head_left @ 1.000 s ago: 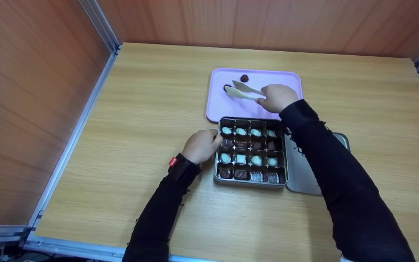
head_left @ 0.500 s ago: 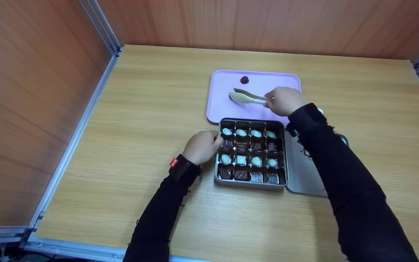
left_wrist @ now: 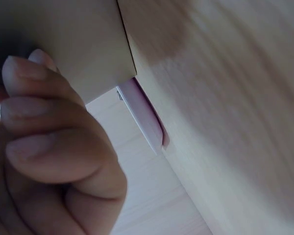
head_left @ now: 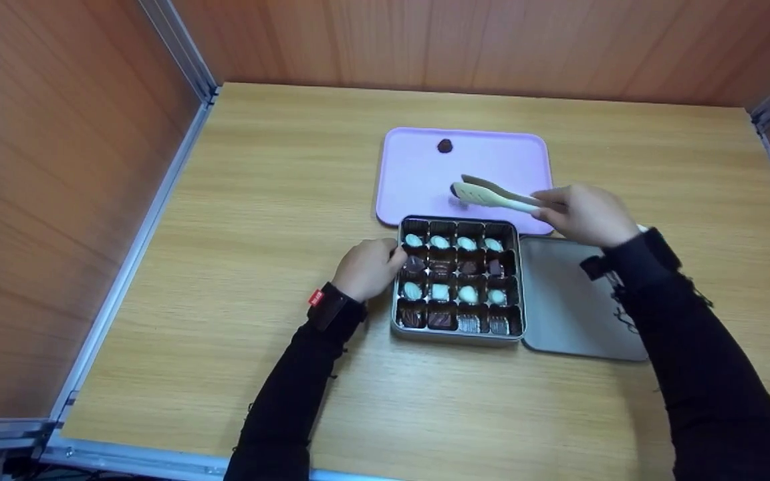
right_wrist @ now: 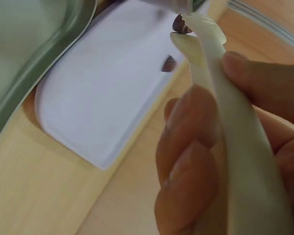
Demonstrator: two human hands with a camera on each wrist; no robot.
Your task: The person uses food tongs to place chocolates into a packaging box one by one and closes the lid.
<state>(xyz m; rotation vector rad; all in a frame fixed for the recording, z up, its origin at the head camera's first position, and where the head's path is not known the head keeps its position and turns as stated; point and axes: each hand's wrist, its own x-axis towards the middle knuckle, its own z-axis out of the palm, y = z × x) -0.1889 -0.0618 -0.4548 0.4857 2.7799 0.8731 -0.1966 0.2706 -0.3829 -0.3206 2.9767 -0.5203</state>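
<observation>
My right hand (head_left: 589, 212) grips a pair of pale tongs (head_left: 488, 195) above the lilac tray (head_left: 405, 190). A dark chocolate (right_wrist: 181, 24) is pinched between the tong tips, seen best in the right wrist view. On the tray's far part lies another dark chocolate (head_left: 445, 145). My left hand (head_left: 366, 268) holds the left side of a metal tin (head_left: 455, 339), thumb at the rim; in the left wrist view its curled fingers (left_wrist: 27, 107) lie against the tin's wall. Inside the tin, a divided insert holds rows of dark chocolates (head_left: 441, 321) and pale blue ones (head_left: 468, 294).
A grey metal lid (head_left: 575, 307) lies on the table (head_left: 258, 220) against the tin's right side, partly under my right forearm. The tray stands just behind the tin. Wood-grain panels (head_left: 452, 47) with metal frame bars enclose the table at the back and sides.
My right hand has lifted the chocolate off the tray with the tongs and moved it right and toward the tin. The tongs have closed. The left hand stays at the tin.
</observation>
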